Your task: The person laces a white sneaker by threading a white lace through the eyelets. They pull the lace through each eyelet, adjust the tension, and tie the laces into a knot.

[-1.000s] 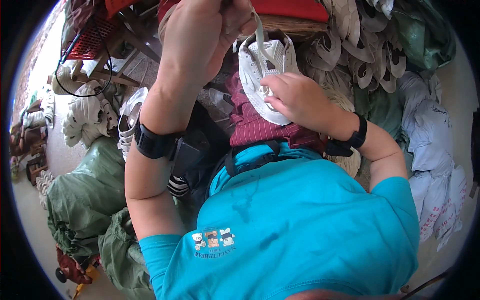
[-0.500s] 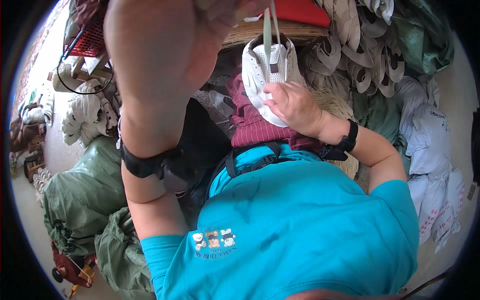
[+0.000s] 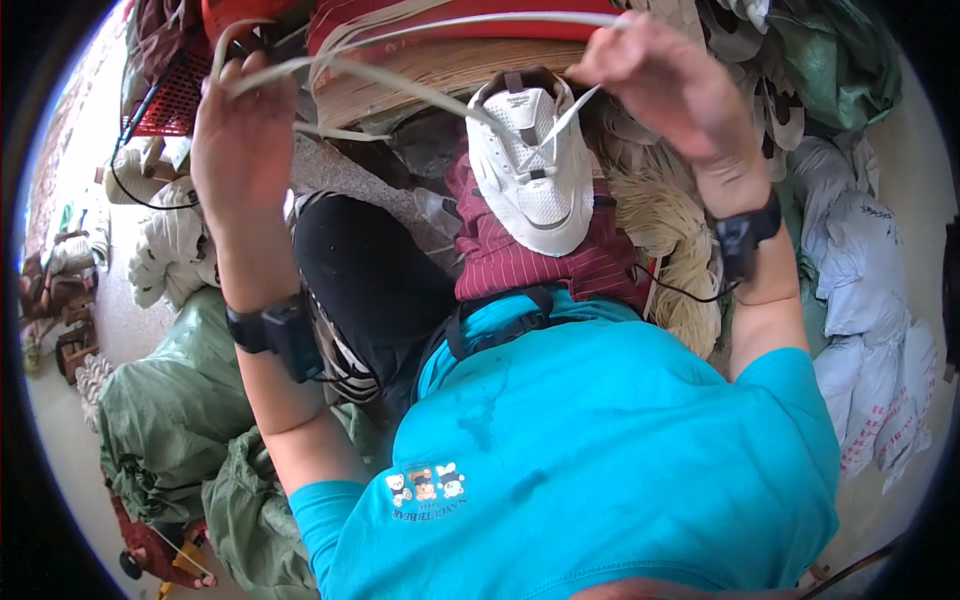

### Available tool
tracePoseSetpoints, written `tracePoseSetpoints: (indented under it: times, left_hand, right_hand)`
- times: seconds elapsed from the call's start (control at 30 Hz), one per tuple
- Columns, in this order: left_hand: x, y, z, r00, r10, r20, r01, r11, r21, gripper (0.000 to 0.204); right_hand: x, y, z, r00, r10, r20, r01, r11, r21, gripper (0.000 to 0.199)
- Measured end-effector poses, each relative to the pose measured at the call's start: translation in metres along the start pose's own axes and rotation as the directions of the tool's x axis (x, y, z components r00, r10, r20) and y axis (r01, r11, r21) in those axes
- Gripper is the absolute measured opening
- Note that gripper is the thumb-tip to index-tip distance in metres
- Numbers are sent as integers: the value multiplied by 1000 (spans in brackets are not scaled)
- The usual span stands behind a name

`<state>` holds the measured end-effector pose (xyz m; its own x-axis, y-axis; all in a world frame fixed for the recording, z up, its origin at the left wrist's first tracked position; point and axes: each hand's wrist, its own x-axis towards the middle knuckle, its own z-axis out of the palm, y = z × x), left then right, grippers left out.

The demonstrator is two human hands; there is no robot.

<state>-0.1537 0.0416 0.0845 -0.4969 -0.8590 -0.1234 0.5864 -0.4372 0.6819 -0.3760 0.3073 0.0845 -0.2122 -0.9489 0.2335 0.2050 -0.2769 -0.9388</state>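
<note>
Lace could get twisted

The white shoe is set on the red cloth, in the upper middle of the frame. The lace looks pinched by the fingers of the right hand, upper right. It is met by the left hand, upper left, but a firm grip there cannot be told. If the long loops are crossed, a knot could be made. If one side is pulled too hard, the shoe could be tipped, since it is not held down.
</note>
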Motion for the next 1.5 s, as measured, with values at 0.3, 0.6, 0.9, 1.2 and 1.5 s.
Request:
tracePoseSetpoints:
  times: [0.3,0.6,0.9,1.2,1.5]
  left_hand:
    - [72,98,-280,992,-124,-40,117,985,-128,29]
    - [57,56,-242,935,319,-158,-125,710,693,33]
    - [-61,-129,-63,843,-336,421,-34,747,664,37]
    - [-87,-152,-65,777,-417,471,-208,537,818,33]
    - [-84,-150,-52,744,-607,280,77,493,867,32]
  right_hand:
    - [-112,-58,-176,776,253,-578,91,862,499,17]
    - [-272,-47,-297,-48,212,-976,84,975,207,15]
    - [-77,78,-39,736,282,-615,-429,898,-101,20]
    - [-70,92,-4,880,326,-345,-457,777,-433,24]
    - [-67,77,-7,821,507,-262,-570,717,-400,31]
